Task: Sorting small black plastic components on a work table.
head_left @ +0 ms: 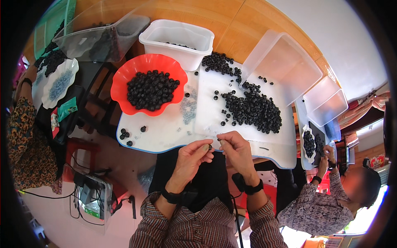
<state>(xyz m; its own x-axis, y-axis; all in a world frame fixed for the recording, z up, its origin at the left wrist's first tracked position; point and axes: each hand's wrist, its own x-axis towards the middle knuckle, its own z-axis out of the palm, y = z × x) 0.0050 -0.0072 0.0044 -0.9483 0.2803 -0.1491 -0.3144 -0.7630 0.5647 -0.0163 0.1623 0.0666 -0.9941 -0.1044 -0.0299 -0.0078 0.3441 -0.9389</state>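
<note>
Near the table's front edge, my left hand [191, 160] is closed in a pinch on a small black round part [210, 147]. Close beside it, my right hand [236, 152] pinches thumb against fingers; a tiny dark bit shows at the tips, too small to name. The hands are slightly apart. Beyond them a large heap of black round parts [256, 109] lies on a white board [209, 120]. To the left sits a red wavy-rimmed bowl [118, 89] filled with similar black parts. Tiny clear pieces [188, 109] are scattered between bowl and board.
A white tub [178, 53] stands behind the bowl. A clear plastic bin [285, 62] lies tipped at the back right. Several loose black parts [125, 134] rest at the front left corner. Other people work at the left [31, 140] and right [322, 202].
</note>
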